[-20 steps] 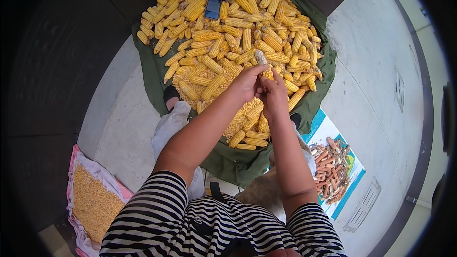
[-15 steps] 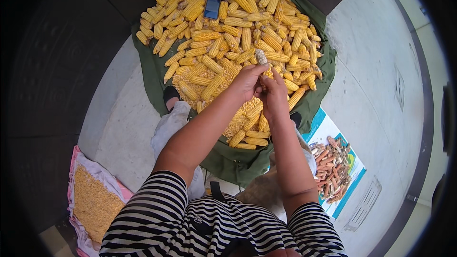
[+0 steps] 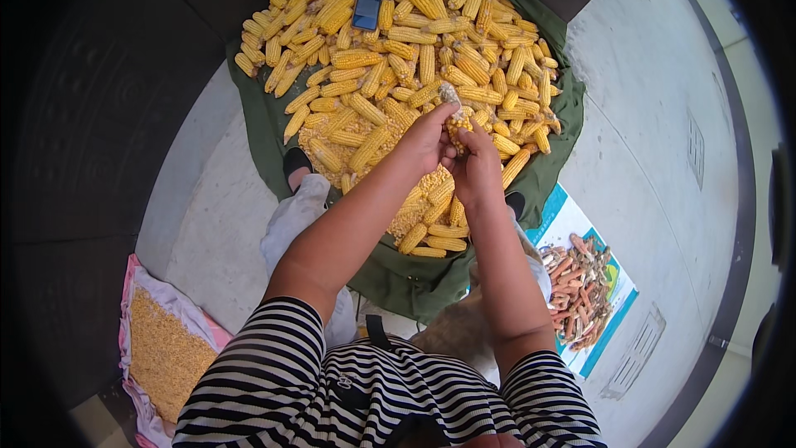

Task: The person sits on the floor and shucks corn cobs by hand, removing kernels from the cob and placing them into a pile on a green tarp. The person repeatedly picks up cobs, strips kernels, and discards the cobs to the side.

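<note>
Both hands meet over the pile of yellow corn cobs (image 3: 356, 58), gripping one corn cob (image 3: 448, 93) with a pale, grayish top and yellow kernels lower down. My left hand (image 3: 424, 139) wraps round it from the left, thumb high on the cob. My right hand (image 3: 479, 166) holds it from the right, its thumb lying lower. Loose kernels (image 3: 323, 154) and whole cobs lie beneath and around my hands on a green cloth (image 3: 551, 172). A dark phone (image 3: 366, 10) rests among the cobs at the back.
Dark wall panels (image 3: 99, 133) stand at the left and back. At lower left, a pink-edged white sack (image 3: 128, 340) bears loose kernels. On the right, a white and teal sheet (image 3: 599, 358) holds reddish, bare cobs. My two feet flank the green cloth.
My left thumb has slid a little up the cob, away from my right thumb, showing more yellow kernels. The whole view has shifted slightly.
</note>
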`<control>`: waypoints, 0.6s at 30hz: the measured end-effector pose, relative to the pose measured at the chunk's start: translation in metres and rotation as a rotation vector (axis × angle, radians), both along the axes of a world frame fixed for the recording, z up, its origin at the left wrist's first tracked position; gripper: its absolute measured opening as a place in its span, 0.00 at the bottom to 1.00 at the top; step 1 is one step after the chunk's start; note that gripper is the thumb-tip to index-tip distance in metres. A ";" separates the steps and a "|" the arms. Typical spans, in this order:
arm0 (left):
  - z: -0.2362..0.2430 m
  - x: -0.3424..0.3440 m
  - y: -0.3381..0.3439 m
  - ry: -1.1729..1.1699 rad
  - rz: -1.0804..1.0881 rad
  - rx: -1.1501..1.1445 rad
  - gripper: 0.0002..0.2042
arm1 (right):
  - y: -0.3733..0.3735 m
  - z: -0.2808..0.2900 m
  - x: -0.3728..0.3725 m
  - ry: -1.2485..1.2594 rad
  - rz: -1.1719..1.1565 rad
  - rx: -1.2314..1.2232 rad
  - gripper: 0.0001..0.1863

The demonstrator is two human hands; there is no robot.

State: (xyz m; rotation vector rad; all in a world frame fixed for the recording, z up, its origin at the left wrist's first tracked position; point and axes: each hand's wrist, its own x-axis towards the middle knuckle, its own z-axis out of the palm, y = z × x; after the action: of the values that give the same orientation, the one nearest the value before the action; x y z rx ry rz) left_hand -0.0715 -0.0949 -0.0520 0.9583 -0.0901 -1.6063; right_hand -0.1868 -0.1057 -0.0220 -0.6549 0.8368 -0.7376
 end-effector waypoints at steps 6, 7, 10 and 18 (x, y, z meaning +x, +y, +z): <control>0.006 -0.006 0.003 -0.138 0.040 -0.009 0.14 | -0.003 -0.001 -0.002 -0.054 0.067 0.057 0.20; 0.004 -0.007 0.002 -0.165 0.065 0.037 0.15 | -0.001 -0.002 -0.001 -0.027 0.090 0.034 0.20; -0.005 -0.004 0.000 -0.225 0.143 0.141 0.18 | 0.005 -0.002 0.005 0.027 0.138 0.001 0.18; 0.002 -0.001 0.002 0.008 0.135 0.014 0.17 | -0.005 -0.005 0.000 -0.102 0.016 0.131 0.09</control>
State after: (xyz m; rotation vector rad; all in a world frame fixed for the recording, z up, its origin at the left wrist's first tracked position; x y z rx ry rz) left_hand -0.0722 -0.0933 -0.0502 0.9488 -0.0087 -1.4885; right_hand -0.1867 -0.1112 -0.0266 -0.5025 0.7777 -0.6901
